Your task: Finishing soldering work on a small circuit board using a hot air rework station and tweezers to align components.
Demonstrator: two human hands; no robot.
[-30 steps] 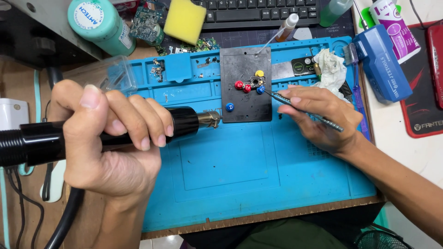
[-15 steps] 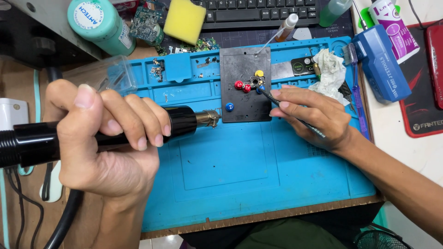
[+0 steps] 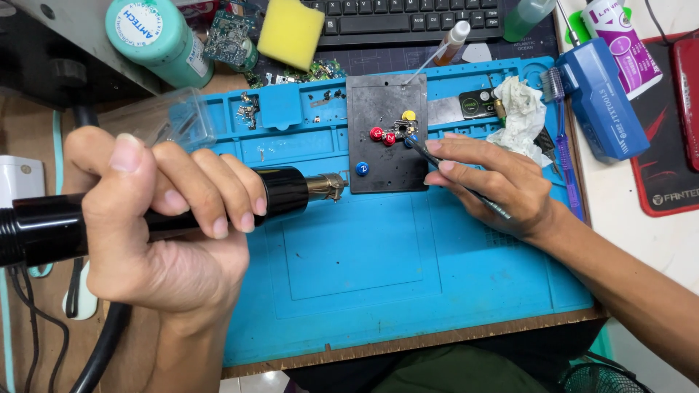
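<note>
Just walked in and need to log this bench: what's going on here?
A person works over a blue silicone mat. The left hand grips a black hot-air handpiece, its metal nozzle pointing toward a dark plate. The right hand holds thin tweezers, tip at a small part on that plate, among red, yellow and blue round magnets. A crumpled tissue, a yellow sponge and a keyboard lie around.

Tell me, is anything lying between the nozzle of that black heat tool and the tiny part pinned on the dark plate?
Nothing visible. The left hand holds the heat tool, nozzle at the plate's left edge. Only bare plate and a blue pin just below that line separate it from the part, where the right hand's tweezers touch.
</note>
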